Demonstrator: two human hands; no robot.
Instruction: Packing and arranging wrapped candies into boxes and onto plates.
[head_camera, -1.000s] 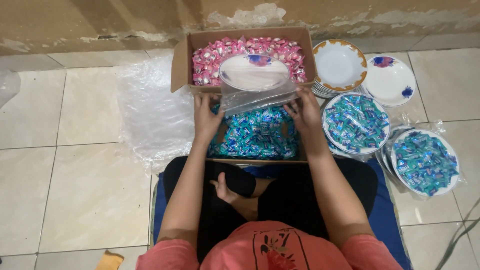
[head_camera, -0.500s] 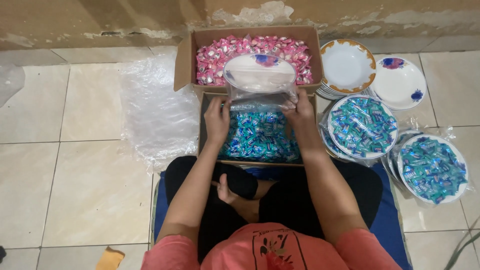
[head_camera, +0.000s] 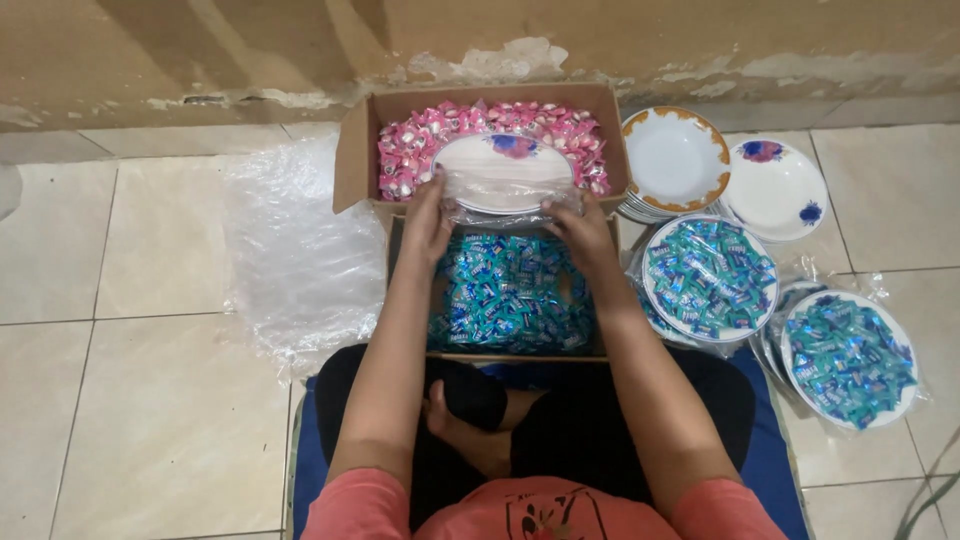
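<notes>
Loose plastic (head_camera: 300, 260) lies on the floor at the left. The left hand (head_camera: 428, 222) and right hand (head_camera: 580, 232) each pinch a side of the clear bag (head_camera: 505, 205) with a white plate (head_camera: 503, 172) inside. A moment ago the bag was held higher; now it sits lower, over the pink candy box (head_camera: 400, 105). The blue candy box (head_camera: 510, 290) is just below. Full plates (head_camera: 710, 275) sit on the right.

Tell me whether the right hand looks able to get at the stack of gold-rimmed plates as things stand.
Probably yes, once it lets go. The right hand grips the bagged plate together with the left hand. The gold-rimmed plates sit just to its right on the floor, uncovered, with nothing between.
</notes>
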